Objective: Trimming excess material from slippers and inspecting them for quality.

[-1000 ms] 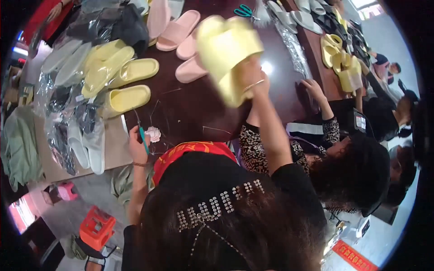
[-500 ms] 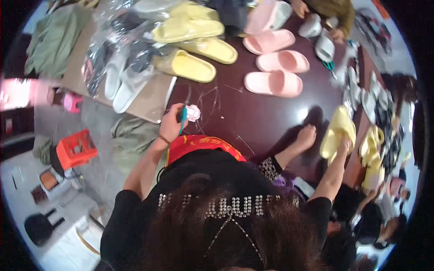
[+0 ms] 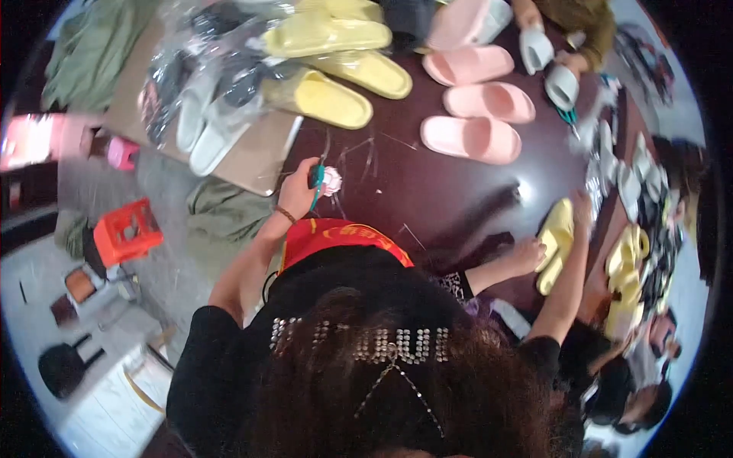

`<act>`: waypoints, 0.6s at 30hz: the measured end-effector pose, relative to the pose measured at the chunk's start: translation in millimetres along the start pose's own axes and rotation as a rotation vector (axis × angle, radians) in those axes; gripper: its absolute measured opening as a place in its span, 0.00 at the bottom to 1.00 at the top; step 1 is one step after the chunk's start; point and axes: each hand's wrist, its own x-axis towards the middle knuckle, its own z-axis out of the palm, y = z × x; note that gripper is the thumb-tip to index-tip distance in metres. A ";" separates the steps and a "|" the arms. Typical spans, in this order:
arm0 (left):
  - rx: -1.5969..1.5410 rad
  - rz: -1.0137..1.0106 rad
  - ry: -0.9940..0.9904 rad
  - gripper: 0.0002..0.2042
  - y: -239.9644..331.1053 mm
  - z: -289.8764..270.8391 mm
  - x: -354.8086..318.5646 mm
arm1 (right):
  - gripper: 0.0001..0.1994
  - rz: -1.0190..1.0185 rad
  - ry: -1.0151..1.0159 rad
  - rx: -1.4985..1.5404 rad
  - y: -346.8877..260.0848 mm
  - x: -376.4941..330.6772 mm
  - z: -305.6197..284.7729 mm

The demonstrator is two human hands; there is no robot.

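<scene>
My left hand (image 3: pixel 299 187) is closed around scissors with teal handles (image 3: pixel 315 179), their blades pointing away from me over the dark red table. Beside them lies a small pink-and-white scalloped piece (image 3: pixel 330 182). My right arm reaches out to the right. Its hand (image 3: pixel 583 212) is blurred, just past a pair of yellow slippers (image 3: pixel 556 246), and its fingers cannot be made out. A neighbour's hand (image 3: pixel 528 256), from a leopard-print sleeve, is at the left side of that pair. Several pink slippers (image 3: pixel 472 139) lie farther off.
Bagged yellow slippers (image 3: pixel 332 99) and grey slippers (image 3: pixel 217 145) lie at the far left on a brown board (image 3: pixel 256 164). Across the table, another person's hands (image 3: pixel 574 62) handle grey slippers. More slippers (image 3: pixel 628 256) line the right. An orange stool (image 3: pixel 128 231) stands on the left floor.
The yellow slippers at my right hand have come down onto the table, and that hand has moved farther away beyond them. The neighbour's hand now meets them. My left hand keeps the scissors.
</scene>
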 end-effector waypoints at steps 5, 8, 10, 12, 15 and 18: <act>0.320 0.139 -0.088 0.20 31.8 21.6 24.1 | 0.13 -0.365 -0.105 0.255 -178.8 -14.0 158.1; 0.542 0.223 -0.157 0.20 48.2 36.8 25.1 | 0.12 -0.568 0.097 -0.234 -276.4 -51.2 197.6; 0.646 0.348 -0.185 0.17 52.3 48.8 23.9 | 0.12 -0.617 0.158 -0.403 -279.8 -44.1 205.8; 0.693 0.426 -0.162 0.15 39.0 68.1 25.9 | 0.12 -0.686 0.280 -0.750 -280.0 -31.9 212.2; 0.738 0.376 -0.174 0.15 30.4 78.2 27.9 | 0.12 -0.534 -0.069 -0.818 -273.9 -12.6 204.9; 0.746 0.358 -0.235 0.16 29.9 80.7 29.1 | 0.12 -0.568 -0.031 -0.903 -260.7 -12.9 206.4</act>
